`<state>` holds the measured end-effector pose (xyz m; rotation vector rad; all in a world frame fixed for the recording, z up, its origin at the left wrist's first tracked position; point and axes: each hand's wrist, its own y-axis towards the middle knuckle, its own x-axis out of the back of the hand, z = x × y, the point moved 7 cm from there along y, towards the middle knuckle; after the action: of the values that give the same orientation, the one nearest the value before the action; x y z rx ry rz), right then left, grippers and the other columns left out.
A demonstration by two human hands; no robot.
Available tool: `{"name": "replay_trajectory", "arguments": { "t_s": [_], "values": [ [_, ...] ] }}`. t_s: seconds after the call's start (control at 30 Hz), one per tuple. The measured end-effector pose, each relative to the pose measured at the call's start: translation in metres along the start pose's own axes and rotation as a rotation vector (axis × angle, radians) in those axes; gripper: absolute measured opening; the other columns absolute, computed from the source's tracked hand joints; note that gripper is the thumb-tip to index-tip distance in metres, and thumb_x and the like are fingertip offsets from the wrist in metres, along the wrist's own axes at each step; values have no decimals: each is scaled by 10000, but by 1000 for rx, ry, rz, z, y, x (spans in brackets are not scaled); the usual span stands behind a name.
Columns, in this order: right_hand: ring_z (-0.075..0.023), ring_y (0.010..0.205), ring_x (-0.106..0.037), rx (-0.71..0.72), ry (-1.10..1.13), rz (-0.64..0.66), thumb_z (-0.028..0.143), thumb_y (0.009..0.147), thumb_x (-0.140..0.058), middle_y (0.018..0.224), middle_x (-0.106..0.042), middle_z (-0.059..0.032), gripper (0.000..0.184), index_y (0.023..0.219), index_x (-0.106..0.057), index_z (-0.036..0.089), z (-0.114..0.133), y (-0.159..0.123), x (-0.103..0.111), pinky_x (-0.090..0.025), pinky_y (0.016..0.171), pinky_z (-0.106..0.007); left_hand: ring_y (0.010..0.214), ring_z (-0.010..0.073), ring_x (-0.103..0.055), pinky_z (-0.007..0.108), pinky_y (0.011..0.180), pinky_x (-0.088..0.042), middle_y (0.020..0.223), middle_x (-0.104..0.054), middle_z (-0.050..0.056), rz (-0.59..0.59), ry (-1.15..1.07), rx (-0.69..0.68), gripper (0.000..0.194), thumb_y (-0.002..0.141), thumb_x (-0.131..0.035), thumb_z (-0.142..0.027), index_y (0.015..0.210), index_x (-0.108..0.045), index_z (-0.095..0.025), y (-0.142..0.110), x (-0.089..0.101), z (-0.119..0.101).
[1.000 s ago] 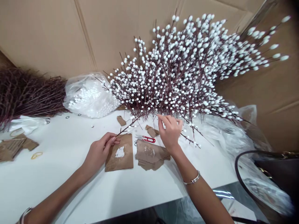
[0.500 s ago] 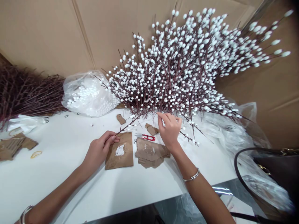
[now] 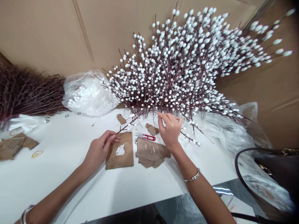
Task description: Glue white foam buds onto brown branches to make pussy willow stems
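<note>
My left hand pinches the stem end of a thin dark twig that carries a few white beads and points up and right. Just right of it lies a brown cardboard piece with a dab of white paste. My right hand is raised at the foot of a big pile of beaded branches, fingers curled close together; I cannot make out anything in them. Red snips lie between the hands, above torn cardboard.
A clear bag of white beads sits at the back. Bare dark twigs are heaped at far left, with cardboard scraps and rubber bands nearby. Crumpled plastic and a dark bag lie at right. The white table ends near me.
Both hands have stayed almost where they were. The view has shifted slightly; the right hand's fingers barely moved.
</note>
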<state>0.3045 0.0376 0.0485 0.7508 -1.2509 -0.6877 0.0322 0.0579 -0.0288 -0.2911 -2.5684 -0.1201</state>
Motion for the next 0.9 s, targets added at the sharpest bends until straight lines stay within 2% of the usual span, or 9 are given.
{"name": "replay_trajectory", "arguments": {
  "t_s": [0.43,0.7,0.9],
  "values": [
    [-141,754,-595,21,-12,-13,190,955,-541,818,-702,23,182,985,-709,252,0,-1,0,-301,777,-331,997,223,-713,362,943,-507,1016,-764,15,-5,-15,-12,301,965,-413,-526,988,-563,-266,0,1,0],
    [-155,761,-579,1,-39,38,199,970,-510,831,-709,17,214,981,-711,274,-1,0,-2,-290,789,-351,991,223,-719,351,924,-518,996,-769,16,-7,-12,-17,306,967,-407,-525,995,-565,-264,1,2,0],
    [-155,754,-582,21,-54,15,198,967,-519,810,-709,17,213,966,-718,272,-1,0,-1,-287,791,-353,987,210,-720,344,936,-514,996,-766,14,-9,-30,-4,314,969,-405,-533,993,-561,-261,1,2,-1]
  ]
}}
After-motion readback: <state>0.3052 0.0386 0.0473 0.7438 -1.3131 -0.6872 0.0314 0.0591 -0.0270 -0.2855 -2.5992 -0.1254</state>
